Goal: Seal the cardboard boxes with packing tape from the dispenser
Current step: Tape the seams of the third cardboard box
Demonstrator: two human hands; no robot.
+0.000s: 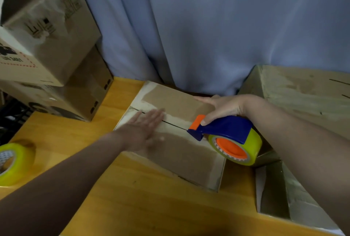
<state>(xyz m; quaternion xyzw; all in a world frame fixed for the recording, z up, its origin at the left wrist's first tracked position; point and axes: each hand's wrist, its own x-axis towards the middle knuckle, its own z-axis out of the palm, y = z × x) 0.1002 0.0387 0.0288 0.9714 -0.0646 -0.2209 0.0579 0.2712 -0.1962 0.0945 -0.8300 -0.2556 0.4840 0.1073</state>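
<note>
A flat cardboard box (181, 152) lies on the wooden table (132, 188), its two top flaps meeting at a dark centre seam. My left hand (145, 127) lies flat, fingers straight, pressing on the seam near the box's left end; it looks blurred. My right hand (223, 109) grips the blue and orange tape dispenser (225, 129), thumb on its orange front. The dispenser's blade end touches the seam towards the box's right end. A yellow-tinted roll with an orange core (236, 150) sits in the dispenser.
A spare roll of yellow tape (13, 161) lies at the table's left edge. Three cardboard boxes (47, 33) are stacked at the back left. An open box (280, 194) and a larger box (303, 93) stand on the right. A blue curtain (208, 27) hangs behind.
</note>
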